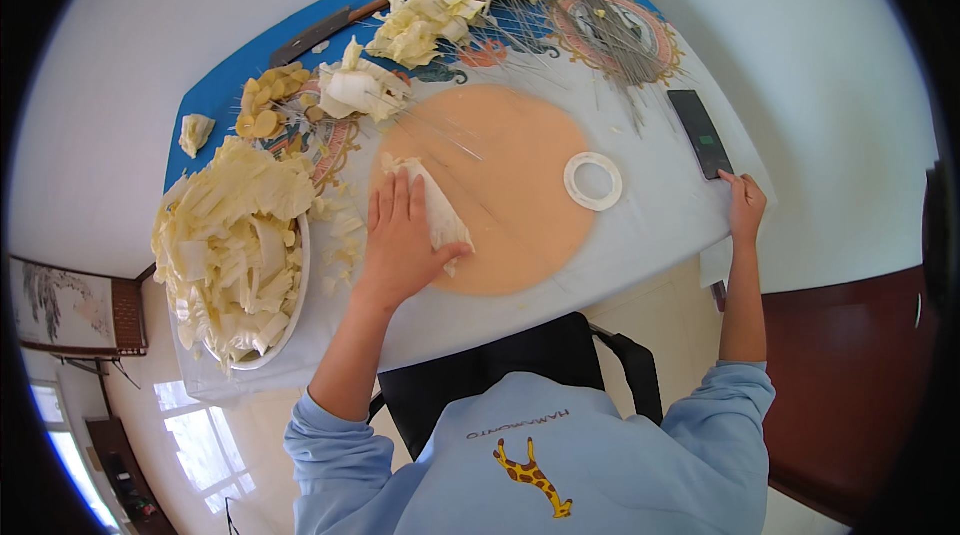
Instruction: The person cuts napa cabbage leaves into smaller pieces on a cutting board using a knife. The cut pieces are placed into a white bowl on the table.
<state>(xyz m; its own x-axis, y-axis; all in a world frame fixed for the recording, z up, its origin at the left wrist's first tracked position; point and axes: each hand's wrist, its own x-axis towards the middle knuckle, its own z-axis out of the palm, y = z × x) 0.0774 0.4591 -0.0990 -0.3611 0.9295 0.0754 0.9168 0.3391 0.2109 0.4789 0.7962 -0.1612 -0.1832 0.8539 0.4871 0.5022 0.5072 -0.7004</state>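
Note:
My left hand lies palm down on the left part of a round orange board. Under its fingers and thumb is a crumpled whitish piece, which looks like a cloth or paper towel. At the table's right edge, my right hand has its fingers mostly curled. One fingertip touches the lower end of a black smartphone, whose dark screen shows a green patch. A white ring, like a roll of tape, lies on the board's right edge.
A white basin heaped with napa cabbage leaves stands at left. Beyond are sliced potatoes, skewered cabbage, a cleaver, more cabbage and loose metal skewers. A black chair stands against the near edge.

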